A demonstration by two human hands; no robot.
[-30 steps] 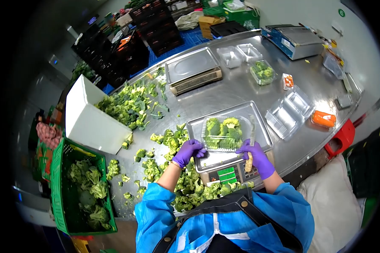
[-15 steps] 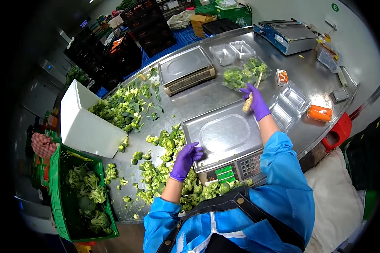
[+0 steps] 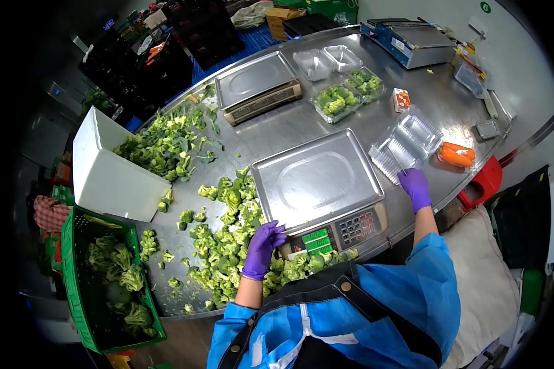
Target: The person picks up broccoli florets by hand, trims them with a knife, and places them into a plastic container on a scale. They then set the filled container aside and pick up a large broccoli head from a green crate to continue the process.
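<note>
My left hand (image 3: pixel 263 251), in a purple glove, rests by the near left corner of the scale's bare steel pan (image 3: pixel 317 178); its fingers are loosely apart and hold nothing. Cut broccoli florets (image 3: pixel 228 258) lie beside and below it. My right hand (image 3: pixel 415 187), also gloved, is closed at the near end of the stacked clear plastic containers (image 3: pixel 406 144). A thin knife blade (image 3: pixel 394 158) sticks out from it over the stack; the handle is hidden in the grip. Beyond the scale stand two clear containers filled with broccoli (image 3: pixel 337 101).
A second scale (image 3: pixel 256 83) stands at the back, near empty clear tubs (image 3: pixel 314 64). A tipped white box (image 3: pixel 114 169) spills broccoli on the left, above a green crate (image 3: pixel 74 277). Packed carrots (image 3: pixel 456 154), a small orange box (image 3: pixel 401 99) and a wrapping machine (image 3: pixel 412 42) are right.
My right hand has moved from the filled broccoli containers down and right to the stacked clear containers, carrying the knife. My left hand has stayed by the scale's corner. The view has shifted slightly.
</note>
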